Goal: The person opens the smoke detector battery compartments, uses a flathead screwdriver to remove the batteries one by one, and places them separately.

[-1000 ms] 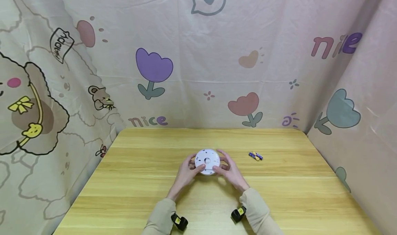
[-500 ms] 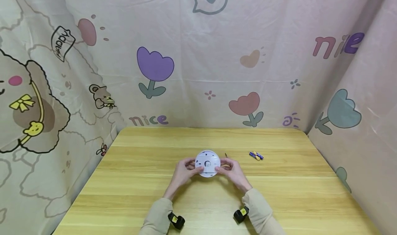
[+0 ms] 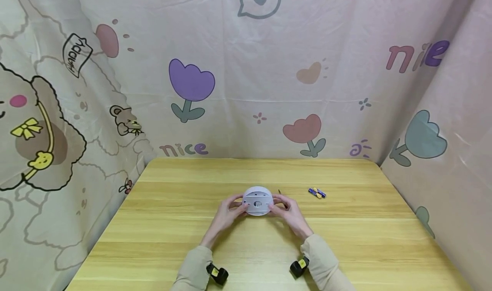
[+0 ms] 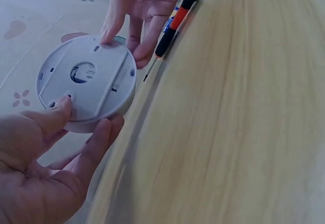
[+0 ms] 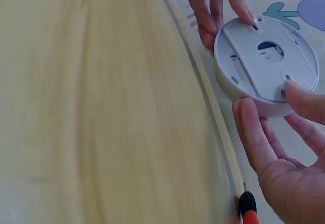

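Observation:
A round white smoke alarm (image 3: 263, 200) is held between both hands, its slotted back plate with a round central hole facing the person. My left hand (image 3: 227, 212) grips its left edge; in the left wrist view the thumb presses on the plate (image 4: 99, 94) and the fingers curl beneath the rim. On the opposite edge my right hand (image 3: 289, 212) grips it the same way, its thumb beside a small slot in the right wrist view. A screwdriver (image 4: 174, 25) with a red-and-black handle lies on the table near the right hand, mostly hidden behind it in the head view.
Blue-and-gold batteries (image 3: 317, 193) lie together on the wooden table (image 3: 184, 188), to the right of the right hand. A printed curtain (image 3: 246, 124) hangs behind the table and along both sides. Each wrist carries a small black camera (image 3: 218, 274).
The smoke alarm has tipped, so its side wall now shows along the top. The right fingers have slid down from its far edge to its side, uncovering the screwdriver's tip.

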`<state>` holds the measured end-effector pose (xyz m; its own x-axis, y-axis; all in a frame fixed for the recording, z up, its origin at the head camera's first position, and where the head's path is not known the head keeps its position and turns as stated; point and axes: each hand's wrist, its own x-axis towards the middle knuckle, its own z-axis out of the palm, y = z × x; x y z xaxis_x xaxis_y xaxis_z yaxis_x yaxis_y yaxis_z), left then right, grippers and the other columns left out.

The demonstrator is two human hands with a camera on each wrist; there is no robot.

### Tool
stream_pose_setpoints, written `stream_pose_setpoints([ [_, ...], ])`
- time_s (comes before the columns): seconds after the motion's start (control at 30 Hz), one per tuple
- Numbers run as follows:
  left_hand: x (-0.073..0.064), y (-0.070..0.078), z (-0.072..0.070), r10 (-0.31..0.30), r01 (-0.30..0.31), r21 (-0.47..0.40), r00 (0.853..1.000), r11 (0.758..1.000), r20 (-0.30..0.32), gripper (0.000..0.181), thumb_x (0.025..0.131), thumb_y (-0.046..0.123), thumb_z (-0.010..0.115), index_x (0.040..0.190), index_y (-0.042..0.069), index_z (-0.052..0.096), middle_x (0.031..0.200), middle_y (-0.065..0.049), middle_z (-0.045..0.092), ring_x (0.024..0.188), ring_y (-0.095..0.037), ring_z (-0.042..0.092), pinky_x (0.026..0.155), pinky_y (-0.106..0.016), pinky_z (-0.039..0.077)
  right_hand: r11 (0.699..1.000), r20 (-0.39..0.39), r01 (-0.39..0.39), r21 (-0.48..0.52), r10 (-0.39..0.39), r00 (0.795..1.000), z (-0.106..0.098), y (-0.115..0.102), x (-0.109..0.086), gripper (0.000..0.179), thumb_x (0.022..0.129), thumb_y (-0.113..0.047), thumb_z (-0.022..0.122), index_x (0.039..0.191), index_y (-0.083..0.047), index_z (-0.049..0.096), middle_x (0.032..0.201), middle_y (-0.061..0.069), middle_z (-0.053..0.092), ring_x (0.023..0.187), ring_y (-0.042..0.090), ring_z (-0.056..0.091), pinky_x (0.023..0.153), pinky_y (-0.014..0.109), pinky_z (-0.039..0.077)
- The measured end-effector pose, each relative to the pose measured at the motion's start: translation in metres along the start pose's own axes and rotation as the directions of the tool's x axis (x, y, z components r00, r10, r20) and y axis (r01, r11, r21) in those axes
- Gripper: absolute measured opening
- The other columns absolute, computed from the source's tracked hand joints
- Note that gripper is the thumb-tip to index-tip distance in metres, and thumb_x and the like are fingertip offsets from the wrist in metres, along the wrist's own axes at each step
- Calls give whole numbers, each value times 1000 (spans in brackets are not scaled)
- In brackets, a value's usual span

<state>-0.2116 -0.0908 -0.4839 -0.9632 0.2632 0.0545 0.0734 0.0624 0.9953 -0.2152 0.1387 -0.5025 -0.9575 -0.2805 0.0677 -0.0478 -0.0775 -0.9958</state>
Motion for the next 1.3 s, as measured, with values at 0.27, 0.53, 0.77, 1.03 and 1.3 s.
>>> stream_pose_setpoints([
  [0.27,4,-9,0,-99,105,-145,994,984,46,56,88,31,54,132,3,36,122,-31,49,104,-33,58,91,-37,49,992,1,-59,114,59,998,3,-1,-1,45,88,-16,54,128,1,43,119,19,44,102,29,59,96,44,43],
  [0.53,2,-10,0,-116,131,-165,988,977,98,54,88,36,51,124,-1,36,127,-37,40,119,-41,44,98,-41,41,985,-5,-91,149,92,996,4,0,-1,47,85,-14,58,127,1,43,116,14,46,102,20,58,98,38,43],
  [0.77,0,-10,-6,-117,141,-144,979,980,166,60,85,30,58,130,1,32,129,-31,42,115,-32,50,100,-41,41,980,54,-151,126,146,988,-4,2,-4,55,81,-14,63,130,-1,40,126,17,44,106,19,55,100,36,41],
  [1.03,-2,-7,-9,-161,189,-127,967,974,198,74,76,22,70,136,3,31,130,-25,45,111,-26,53,96,-36,45,986,127,-162,30,158,979,-8,4,-4,60,76,-11,67,128,2,41,128,18,47,106,19,55,93,30,47],
  [1.3,0,-9,-12,-108,124,-60,971,990,215,83,69,17,76,135,-3,31,137,-24,38,125,-36,39,104,-40,36,988,147,-149,-29,152,977,-8,1,-6,66,71,-5,71,128,4,40,133,23,43,119,31,47,95,29,46],
])
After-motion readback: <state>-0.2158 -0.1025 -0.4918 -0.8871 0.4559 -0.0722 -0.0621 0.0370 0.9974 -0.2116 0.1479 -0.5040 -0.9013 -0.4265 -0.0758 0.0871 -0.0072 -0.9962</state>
